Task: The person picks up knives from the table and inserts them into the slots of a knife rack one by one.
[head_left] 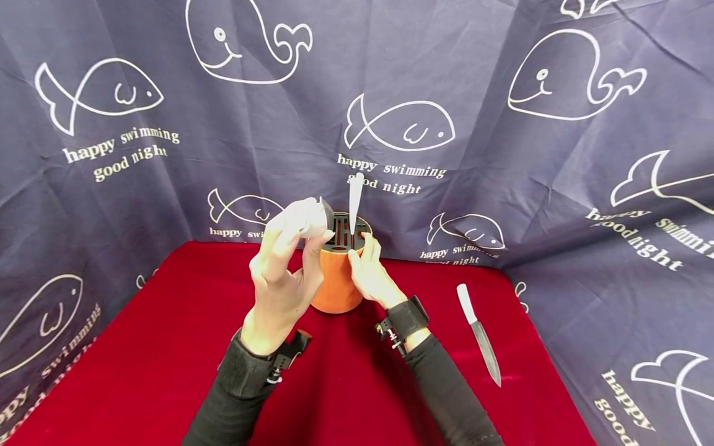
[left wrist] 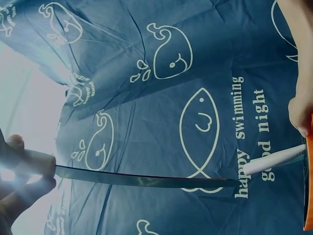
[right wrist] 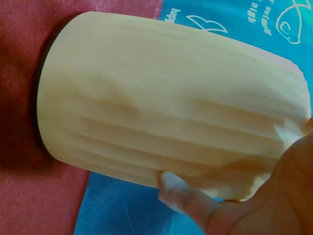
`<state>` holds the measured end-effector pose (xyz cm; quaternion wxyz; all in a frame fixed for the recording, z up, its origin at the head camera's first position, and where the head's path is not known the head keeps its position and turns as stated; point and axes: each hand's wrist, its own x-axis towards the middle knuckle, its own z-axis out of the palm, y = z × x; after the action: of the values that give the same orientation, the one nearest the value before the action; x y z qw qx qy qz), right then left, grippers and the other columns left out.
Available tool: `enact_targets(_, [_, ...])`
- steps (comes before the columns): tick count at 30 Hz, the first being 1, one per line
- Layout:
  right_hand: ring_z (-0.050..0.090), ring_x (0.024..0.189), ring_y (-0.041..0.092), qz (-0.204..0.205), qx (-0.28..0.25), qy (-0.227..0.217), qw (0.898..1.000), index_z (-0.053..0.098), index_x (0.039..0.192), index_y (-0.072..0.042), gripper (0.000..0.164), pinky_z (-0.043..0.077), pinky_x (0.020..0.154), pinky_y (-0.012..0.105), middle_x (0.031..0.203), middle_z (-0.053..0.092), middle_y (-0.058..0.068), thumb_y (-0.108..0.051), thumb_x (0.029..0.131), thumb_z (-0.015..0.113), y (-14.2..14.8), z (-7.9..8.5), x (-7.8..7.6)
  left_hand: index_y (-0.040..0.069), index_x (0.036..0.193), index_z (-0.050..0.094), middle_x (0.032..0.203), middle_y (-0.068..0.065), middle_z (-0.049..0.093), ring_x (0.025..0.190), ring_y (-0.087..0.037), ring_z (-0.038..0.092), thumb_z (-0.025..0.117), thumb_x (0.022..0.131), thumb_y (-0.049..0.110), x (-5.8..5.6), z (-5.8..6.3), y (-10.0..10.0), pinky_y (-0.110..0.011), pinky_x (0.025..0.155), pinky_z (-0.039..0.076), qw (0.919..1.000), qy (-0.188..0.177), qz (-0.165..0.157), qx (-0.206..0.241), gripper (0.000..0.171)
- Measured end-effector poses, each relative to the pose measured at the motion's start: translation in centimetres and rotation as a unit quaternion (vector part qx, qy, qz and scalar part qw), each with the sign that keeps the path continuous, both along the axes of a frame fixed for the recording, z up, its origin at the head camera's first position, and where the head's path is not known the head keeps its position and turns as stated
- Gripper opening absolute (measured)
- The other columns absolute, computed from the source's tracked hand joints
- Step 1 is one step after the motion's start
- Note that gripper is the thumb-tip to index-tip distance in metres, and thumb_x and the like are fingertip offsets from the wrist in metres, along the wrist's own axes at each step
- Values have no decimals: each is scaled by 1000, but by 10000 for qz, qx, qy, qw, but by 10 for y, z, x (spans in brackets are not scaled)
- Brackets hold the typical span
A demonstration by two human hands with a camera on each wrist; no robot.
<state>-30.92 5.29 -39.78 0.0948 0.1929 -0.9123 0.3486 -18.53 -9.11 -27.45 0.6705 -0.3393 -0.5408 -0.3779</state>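
My left hand (head_left: 281, 266) pinches the white handle of a knife (head_left: 314, 218) above the left side of a round wooden knife block (head_left: 337, 285). In the left wrist view the knife's long blade (left wrist: 146, 180) stretches out from the fingers toward the block. My right hand (head_left: 375, 272) grips the block at its upper right side, thumb on the near face, as the right wrist view also shows against the grooved wood (right wrist: 166, 107). A second white-handled knife (head_left: 355, 198) stands in the slotted black top (head_left: 341, 238), its handle pointing up.
Another knife (head_left: 481, 337) with a white handle lies on the red tablecloth (head_left: 223, 297) to the right, tip toward the near edge. A dark blue curtain (head_left: 312, 124) with fish and whale drawings hangs behind and along both sides.
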Motion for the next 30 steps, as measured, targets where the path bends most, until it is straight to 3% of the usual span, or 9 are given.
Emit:
enact_targets(3, [57,122,47,49,7,4,10000,22,150,0,51,57,95,52,157,14,24,-26,108,33,0,0,0,-2,112,54,99,-22,67,108,-30,68,74,84,-9,-2,2,0,-33,100,57,9998,-200,0,-3,35])
enact_targets(5, [63,113,47,-30,-213,-89,9997,14,153,-2,56,56,97,51,156,14,24,-28,108,34,-1,0,0,-2,111,55,104,-22,68,108,-30,68,75,84,-8,-4,4,-1,-32,99,58,9993,-353,85,10,34])
enact_targets(6, [60,117,47,31,-123,28,9999,17,152,0,54,57,95,51,156,14,25,-27,108,34,-1,0,0,-2,111,55,106,-22,68,108,-29,69,75,83,-8,-5,4,-1,-31,97,58,9989,-442,131,31,34])
enact_targets(10, [65,104,46,-107,-232,-98,9996,15,153,-4,55,57,95,51,156,15,24,-31,108,33,-2,0,-1,1,114,56,114,-21,68,105,-28,70,76,83,-7,-12,4,-2,-34,88,62,9970,-702,332,36,38])
enact_targets(13, [68,95,45,-177,-287,-189,9993,13,154,-6,56,58,94,51,156,15,23,-31,108,33,-3,0,-1,1,116,55,115,-21,67,104,-27,71,75,83,-8,-19,2,-4,-37,84,63,9959,-834,350,56,40])
enact_targets(16, [68,96,44,-161,-300,-154,9993,13,154,-6,56,58,94,50,156,16,24,-29,108,34,-3,0,0,0,119,54,112,-21,66,105,-27,71,75,84,-8,-25,1,-5,-38,85,62,9948,-997,169,70,42])
enact_targets(19, [68,94,45,-179,-348,-206,9990,13,154,-7,56,58,93,51,156,16,23,-30,108,34,-4,-1,1,-1,122,53,112,-20,65,105,-27,72,74,84,-8,-29,1,-6,-35,87,62,9940,-1088,73,54,43])
enact_targets(25, [67,93,45,-233,-383,-223,9987,14,154,-9,56,57,93,52,157,17,21,-33,107,33,-4,-1,0,-2,126,52,109,-19,65,102,-25,72,74,86,-6,-36,-1,-8,-35,87,62,9931,-1156,206,-6,46])
enact_targets(30, [66,96,44,-134,-312,-115,9994,14,153,-5,55,58,91,51,156,16,23,-30,108,34,-4,-2,-1,3,131,46,108,-20,64,105,-27,72,71,88,-5,-47,-2,-9,-35,89,62,9938,-1110,46,-58,50])
